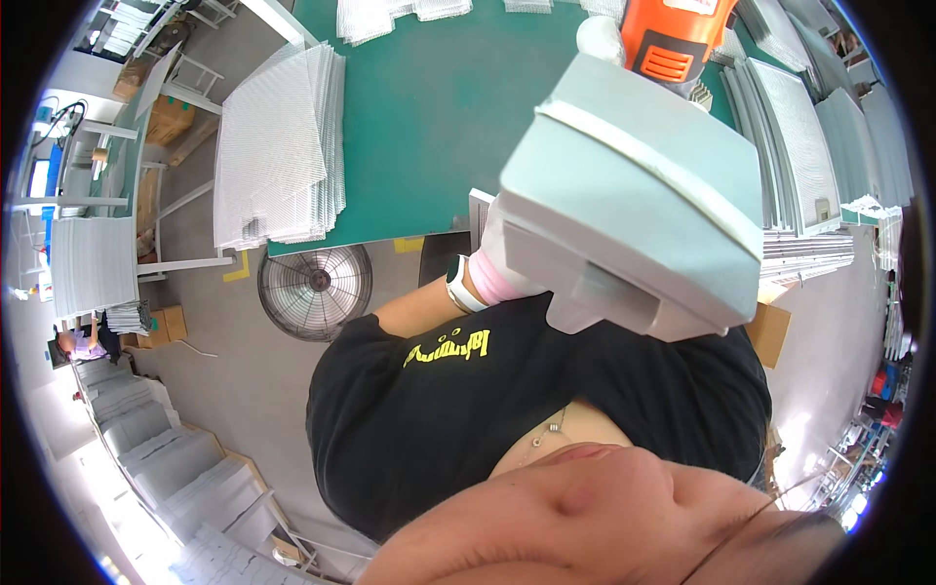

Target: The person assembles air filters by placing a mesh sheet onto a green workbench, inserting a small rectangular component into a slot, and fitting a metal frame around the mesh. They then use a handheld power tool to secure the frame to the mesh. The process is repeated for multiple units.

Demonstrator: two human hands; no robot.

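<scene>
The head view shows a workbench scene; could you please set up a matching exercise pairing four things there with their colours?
Things:
1. power tool
2. tabletop
3. shirt
4. mesh sheets

Colours:
A. black
B. white
C. orange
D. green

Pairs: 1-C, 2-D, 3-A, 4-B

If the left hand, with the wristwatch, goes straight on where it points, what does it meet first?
The left hand grips the pale grey panel, so that comes first; behind it probably the green table, though depth is unclear.
</scene>
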